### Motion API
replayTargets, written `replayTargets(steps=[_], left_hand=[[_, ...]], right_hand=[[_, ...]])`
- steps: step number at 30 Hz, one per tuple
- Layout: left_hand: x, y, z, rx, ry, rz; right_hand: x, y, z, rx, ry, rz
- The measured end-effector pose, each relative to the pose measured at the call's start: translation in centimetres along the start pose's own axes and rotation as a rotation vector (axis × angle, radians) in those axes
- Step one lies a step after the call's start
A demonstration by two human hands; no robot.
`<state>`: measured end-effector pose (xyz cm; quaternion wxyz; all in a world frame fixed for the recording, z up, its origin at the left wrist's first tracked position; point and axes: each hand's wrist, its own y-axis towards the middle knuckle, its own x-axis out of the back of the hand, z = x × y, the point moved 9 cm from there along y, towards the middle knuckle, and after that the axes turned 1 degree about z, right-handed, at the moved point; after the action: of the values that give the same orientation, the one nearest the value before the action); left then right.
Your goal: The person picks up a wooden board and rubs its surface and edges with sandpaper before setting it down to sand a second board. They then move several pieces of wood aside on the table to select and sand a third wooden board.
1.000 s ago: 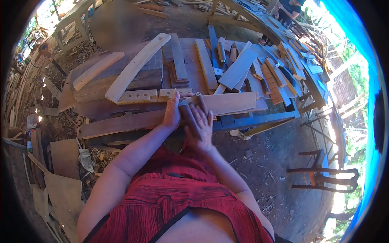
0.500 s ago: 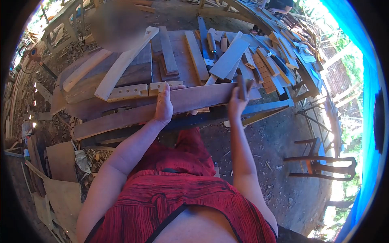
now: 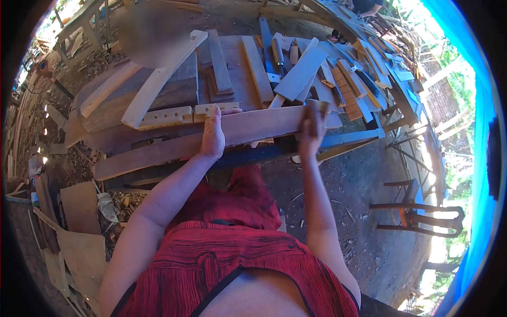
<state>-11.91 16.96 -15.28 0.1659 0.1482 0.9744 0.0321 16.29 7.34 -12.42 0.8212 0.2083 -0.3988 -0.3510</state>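
Observation:
A long reddish-brown board (image 3: 259, 123) lies slantwise in front of me, its left end lower and nearer. My left hand (image 3: 213, 138) grips the middle of the board, thumb up on the near face and fingers over the top edge. At the board's right end, my right hand (image 3: 311, 134) is closed around a small brown block-like object (image 3: 315, 117), blurred by motion and resting at the board's top edge. Two pale pieces with holes, a left one (image 3: 166, 118) and a right one (image 3: 203, 111), lie just behind the board.
Behind are a workbench (image 3: 237, 58) with loose wooden strips, a saw (image 3: 265, 45) and a chisel-like tool (image 3: 277, 52). A chair (image 3: 417, 216) stands at the right. Scrap boards (image 3: 79, 211) lean at the left. Another person's arm (image 3: 372, 9) shows at the top right.
The small block in my right hand has shifted slightly and is more blurred. My left hand has stayed in nearly the same place on the board, whose left end appears slightly higher.

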Motion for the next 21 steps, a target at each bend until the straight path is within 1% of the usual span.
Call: replayTargets(steps=[1,2,4,5,6,7,8,9,11,13,14,15,16,17,18,19,20,21], left_hand=[[-0.4,-0.3,-0.4,0.041,-0.051,0.004],[-0.7,-0.5,-0.4,0.081,-0.102,0.011],[-0.8,-0.5,-0.6,0.065,-0.089,0.011],[-0.7,-0.4,-0.7,0.049,-0.071,0.005],[-0.6,-0.3,-0.5,0.046,-0.074,-0.002],[-0.5,-0.2,-0.6,0.001,-0.055,-0.010],[-0.4,-0.1,-0.7,-0.042,-0.035,-0.018],[-0.3,-0.2,-0.9,-0.039,-0.034,-0.022],[-0.6,-0.7,0.1,0.167,-0.132,0.031],[-0.9,-0.5,0.2,0.145,-0.177,0.018],[-0.8,-0.3,0.1,0.116,-0.229,0.001],[-0.7,-0.1,0.5,0.112,-0.226,0.001],[-0.3,0.2,0.8,0.048,-0.162,0.005],[0.0,0.4,0.6,-0.017,-0.100,0.006],[0.1,0.3,0.2,-0.023,-0.103,-0.002],[-0.3,0.0,0.0,0.032,-0.077,0.017],[-0.5,-0.3,0.1,0.090,-0.051,0.035],[-0.4,-0.4,0.1,0.087,-0.055,0.025]], right_hand=[[1.1,0.9,-2.6,-0.053,0.050,-0.027],[1.7,1.0,-3.1,-0.054,0.047,-0.026],[2.8,1.1,-5.3,-0.278,-0.163,-0.044],[2.8,0.8,-4.4,-0.222,-0.196,-0.097],[2.2,0.2,-3.8,-0.191,-0.074,-0.118],[1.7,-0.7,-2.5,-0.162,0.048,-0.139],[0.5,-1.9,0.3,-0.152,0.125,-0.085],[-0.7,-3.5,3.9,-0.146,0.201,-0.031],[-2.9,-6.9,11.4,0.111,0.070,-0.016],[-5.0,-10.3,16.6,0.360,0.062,0.221],[-4.6,-10.1,16.9,0.358,0.064,0.216],[-4.8,-10.0,17.3,0.403,0.041,0.280],[-5.0,-9.8,17.4,0.453,0.019,0.347],[-4.9,-8.9,15.4,0.468,0.011,0.339],[-4.1,-7.5,12.7,0.468,0.010,0.202],[-3.1,-5.8,9.8,0.385,-0.049,0.150],[-1.3,-3.8,7.4,0.309,0.012,0.061],[-0.9,-2.7,1.9,0.039,0.017,0.035]])
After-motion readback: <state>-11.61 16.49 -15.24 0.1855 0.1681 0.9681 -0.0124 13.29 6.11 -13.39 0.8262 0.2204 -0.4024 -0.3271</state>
